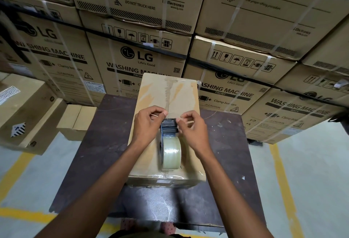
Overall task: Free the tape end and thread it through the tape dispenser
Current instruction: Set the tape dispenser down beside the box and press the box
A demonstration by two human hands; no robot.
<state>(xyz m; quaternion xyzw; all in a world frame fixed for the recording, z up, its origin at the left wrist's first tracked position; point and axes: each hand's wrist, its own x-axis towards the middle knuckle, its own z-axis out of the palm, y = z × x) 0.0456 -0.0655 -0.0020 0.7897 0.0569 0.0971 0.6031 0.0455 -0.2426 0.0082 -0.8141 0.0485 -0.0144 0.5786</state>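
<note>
A tape dispenser with a black head lies on a brown cardboard box, its clear tape roll towards me. My left hand and my right hand meet at the far end of the dispenser head. Both pinch the thin clear tape end with thumb and forefinger and hold it stretched across the head's toothed edge. The tape is nearly see-through, so how far it runs under the head is hard to tell.
The box rests on a dark, scuffed table. Stacked washing machine cartons form a wall just behind it. Smaller cartons stand on the floor at the left. The grey floor carries yellow lines.
</note>
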